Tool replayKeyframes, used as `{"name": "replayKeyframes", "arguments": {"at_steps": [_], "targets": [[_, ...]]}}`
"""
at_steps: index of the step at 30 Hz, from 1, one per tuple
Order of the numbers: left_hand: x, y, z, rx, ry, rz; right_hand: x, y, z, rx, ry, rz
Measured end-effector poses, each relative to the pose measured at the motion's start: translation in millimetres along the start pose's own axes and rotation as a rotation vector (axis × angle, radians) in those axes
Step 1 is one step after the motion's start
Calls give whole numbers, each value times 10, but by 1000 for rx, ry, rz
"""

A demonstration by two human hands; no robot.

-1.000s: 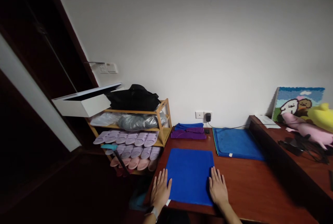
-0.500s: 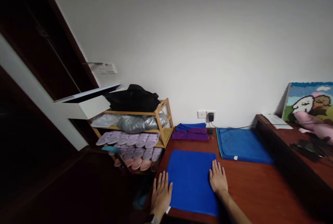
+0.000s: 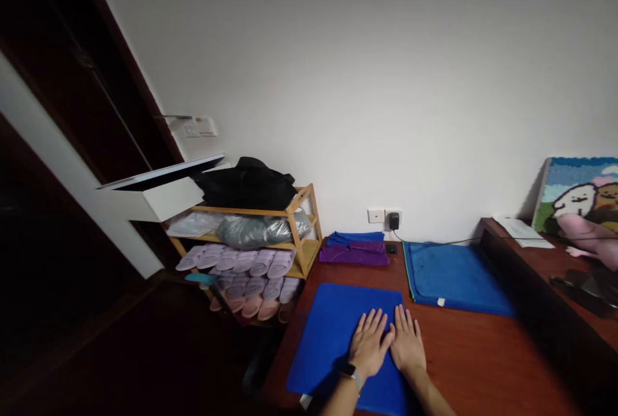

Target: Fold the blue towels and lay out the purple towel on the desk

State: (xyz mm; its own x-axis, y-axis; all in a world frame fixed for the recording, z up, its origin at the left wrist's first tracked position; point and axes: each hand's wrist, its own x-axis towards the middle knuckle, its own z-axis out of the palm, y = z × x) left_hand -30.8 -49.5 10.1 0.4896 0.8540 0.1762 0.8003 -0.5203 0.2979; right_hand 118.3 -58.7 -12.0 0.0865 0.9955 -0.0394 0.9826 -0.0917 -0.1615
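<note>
A bright blue cloth (image 3: pixel 333 326) lies flat on the reddish-brown wooden table (image 3: pixel 473 351), a small white tag showing at its lower left. My left hand (image 3: pixel 369 342), with a watch (image 3: pixel 351 374) on the wrist, rests palm down on the right part of the cloth, fingers stretched out. Just beside it, my right hand (image 3: pixel 407 340) lies flat along the cloth's right edge, partly over the table, fingers also straight. The two thumbs nearly touch.
Behind are folded purple and blue cloths (image 3: pixel 355 252) and a larger folded blue towel (image 3: pixel 454 277). A wooden rack (image 3: pixel 304 236) with slippers and a black bag (image 3: pixel 246 184) stands left. A charger cable (image 3: pixel 434 242) runs along the wall. A raised ledge (image 3: pixel 512 274) borders the right.
My left hand has moved from the cloth's left edge across to the right, close to my right hand. The right hand stays at the right edge. The view has shifted slightly.
</note>
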Motion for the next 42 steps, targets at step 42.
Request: {"name": "replayKeyframes", "arguments": {"at_steps": [42], "targets": [[672,-101,18,33,-41,69,519,-50,-54,57,39,44]]}}
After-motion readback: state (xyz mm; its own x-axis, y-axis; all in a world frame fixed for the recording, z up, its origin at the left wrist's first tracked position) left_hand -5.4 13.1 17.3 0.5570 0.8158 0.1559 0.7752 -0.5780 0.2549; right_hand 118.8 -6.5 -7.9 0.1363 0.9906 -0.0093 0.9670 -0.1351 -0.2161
